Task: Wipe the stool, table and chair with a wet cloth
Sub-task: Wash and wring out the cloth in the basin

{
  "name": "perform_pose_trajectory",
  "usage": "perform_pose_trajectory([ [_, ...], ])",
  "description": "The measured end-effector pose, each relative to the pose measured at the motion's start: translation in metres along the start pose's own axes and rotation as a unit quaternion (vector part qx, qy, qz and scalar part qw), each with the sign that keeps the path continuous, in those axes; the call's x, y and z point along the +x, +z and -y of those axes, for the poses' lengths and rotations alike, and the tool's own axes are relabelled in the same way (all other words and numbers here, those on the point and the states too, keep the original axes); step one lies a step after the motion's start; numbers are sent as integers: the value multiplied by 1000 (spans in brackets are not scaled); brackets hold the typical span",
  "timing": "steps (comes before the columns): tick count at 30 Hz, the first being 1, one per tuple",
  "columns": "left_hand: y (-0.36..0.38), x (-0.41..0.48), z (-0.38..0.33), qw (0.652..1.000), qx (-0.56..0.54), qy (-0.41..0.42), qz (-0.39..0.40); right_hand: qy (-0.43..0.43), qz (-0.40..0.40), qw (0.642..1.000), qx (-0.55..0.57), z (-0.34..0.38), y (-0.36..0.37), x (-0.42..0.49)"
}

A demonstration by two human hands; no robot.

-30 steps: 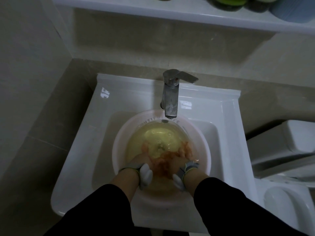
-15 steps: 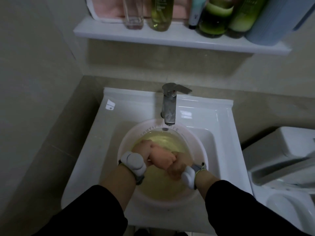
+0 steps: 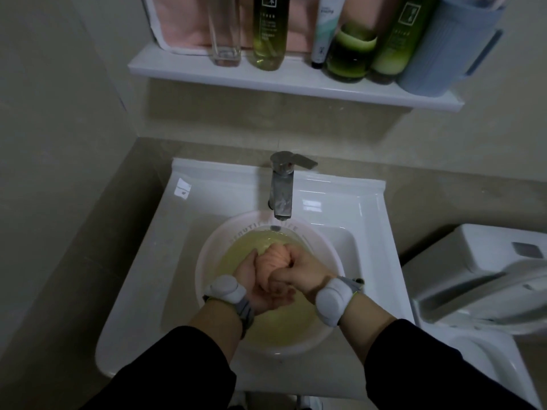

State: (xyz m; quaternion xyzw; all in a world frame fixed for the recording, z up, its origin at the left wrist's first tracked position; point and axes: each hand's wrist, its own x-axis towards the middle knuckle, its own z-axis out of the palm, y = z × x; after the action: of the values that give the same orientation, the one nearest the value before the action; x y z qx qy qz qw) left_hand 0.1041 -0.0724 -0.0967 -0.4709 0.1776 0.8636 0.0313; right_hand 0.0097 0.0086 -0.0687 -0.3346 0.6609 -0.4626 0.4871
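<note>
Head view: A person in black sleeves (image 3: 183, 365) stands at a white sink (image 3: 142, 291), both hands closed round a rolled, peach-coloured cloth (image 3: 272, 263) held over a pale basin (image 3: 204, 261) that sits in the sink bowl. The right hand (image 3: 300, 267) is balled into a fist round the far end of the cloth, its thumb lying across the roll. The left hand (image 3: 251, 276) wraps the near end from below, its fingers (image 3: 279, 295) curled up under the right thumb, and the two hands touch. The cloth shows twisted ridges where it emerges from the grips. Yellowish water (image 3: 236, 255) stands in the basin below its rim; whether the cloth's lower end touches the water cannot be told. Each wrist carries a grey-and-white band (image 3: 225, 288). A chrome tap (image 3: 282, 187) stands at the back of the sink, its spout over the basin's far rim. Above it, a white shelf (image 3: 296, 81) holds a row of bottles (image 3: 269, 31), with a pink towel (image 3: 177, 22) behind them at left and a blue holder (image 3: 450, 45) at right. A white toilet (image 3: 473, 276) stands just beside the sink at right.
</note>
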Motion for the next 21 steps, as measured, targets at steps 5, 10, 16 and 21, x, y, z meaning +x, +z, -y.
perform_pose_trajectory([
  [5, 9, -6, -4, 993, -91, 73, -14, -25, 34, 962, 271, -13, -7, -10],
  [10, 18, -9, -9, 989, -103, 108, 0, 206, -223, 896, 325, -50, -11, 1],
  [16, 20, -14, -5, 996, -6, 7, 91, 182, -179, 879, 404, -27, -7, 16],
  [21, 15, -16, -11, 979, 184, 16, 86, 164, -108, 962, 190, -10, -15, 24],
])
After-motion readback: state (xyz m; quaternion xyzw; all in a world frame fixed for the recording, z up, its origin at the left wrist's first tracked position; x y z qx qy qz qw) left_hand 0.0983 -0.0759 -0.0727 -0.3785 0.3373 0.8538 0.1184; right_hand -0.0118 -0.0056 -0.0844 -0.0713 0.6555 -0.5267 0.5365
